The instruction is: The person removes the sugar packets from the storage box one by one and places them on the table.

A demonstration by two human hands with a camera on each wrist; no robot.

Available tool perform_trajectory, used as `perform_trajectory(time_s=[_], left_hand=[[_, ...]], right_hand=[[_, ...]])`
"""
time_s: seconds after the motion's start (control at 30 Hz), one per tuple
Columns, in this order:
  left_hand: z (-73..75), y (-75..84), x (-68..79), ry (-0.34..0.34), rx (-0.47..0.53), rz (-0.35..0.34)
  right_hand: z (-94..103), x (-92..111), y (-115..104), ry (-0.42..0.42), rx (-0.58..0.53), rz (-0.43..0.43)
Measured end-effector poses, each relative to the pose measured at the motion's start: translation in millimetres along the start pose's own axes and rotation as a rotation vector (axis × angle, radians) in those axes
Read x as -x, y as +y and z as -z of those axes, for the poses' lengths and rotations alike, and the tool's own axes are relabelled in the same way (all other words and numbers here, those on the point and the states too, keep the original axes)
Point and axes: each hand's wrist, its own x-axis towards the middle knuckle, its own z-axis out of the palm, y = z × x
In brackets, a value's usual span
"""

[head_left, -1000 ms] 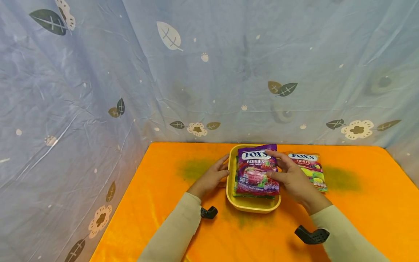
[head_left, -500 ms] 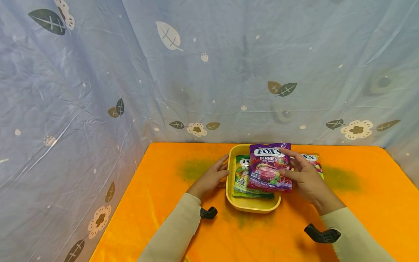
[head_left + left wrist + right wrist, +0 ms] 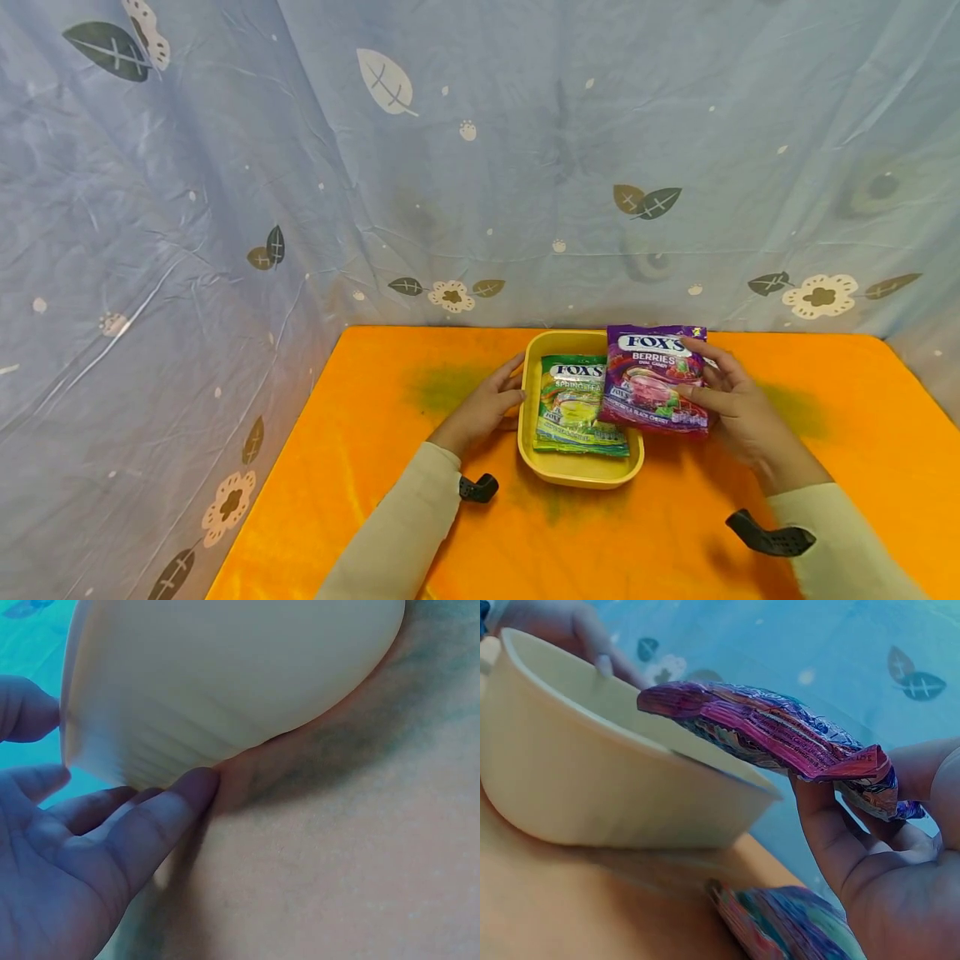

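In the head view, my right hand (image 3: 750, 417) pinches a purple Fox's Berries candy bag (image 3: 654, 379) by its right side, thumb on its front. The bag hangs over the right rim of a yellow plastic tub (image 3: 581, 479). Inside the tub lies a green Fox's Spring Tea candy bag (image 3: 577, 404), partly covered by the purple one. My left hand (image 3: 483, 408) rests on the tub's left side, its fingertips (image 3: 199, 787) touching the outer wall in the left wrist view. In the right wrist view, the purple bag is raised above the table.
A colourful candy bag (image 3: 787, 922) lies on the table under my right hand; in the head view it is almost wholly hidden. The orange table cover (image 3: 360, 500) meets a blue patterned curtain (image 3: 525, 208) behind and at the left.
My right hand has carried the purple candy bag rightward, from over the tub to its right rim, uncovering the green bag. My left hand has stayed on the tub.
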Motion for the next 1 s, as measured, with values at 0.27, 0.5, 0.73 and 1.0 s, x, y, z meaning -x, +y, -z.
perform_trajectory(time_s=[0.27, 0.5, 0.73, 1.0], left_hand=[[0.7, -0.4, 0.2, 0.005, 0.009, 0.002], [0.7, 0.2, -0.1, 0.003, 0.013, 0.011], [0.5, -0.7, 0.3, 0.012, 0.004, 0.008], [1.2, -2.4, -0.5, -0.007, 0.025, -0.007]], right_hand=[[26.7, 4.3, -1.9, -0.021, -0.088, 0.033], [46.3, 9.1, -7.0, -0.018, -0.187, 0.026], [65.0, 13.7, -13.2, -0.012, -0.24, 0.024], [85.9, 21.3, -13.2, -0.029, -0.233, 0.035]])
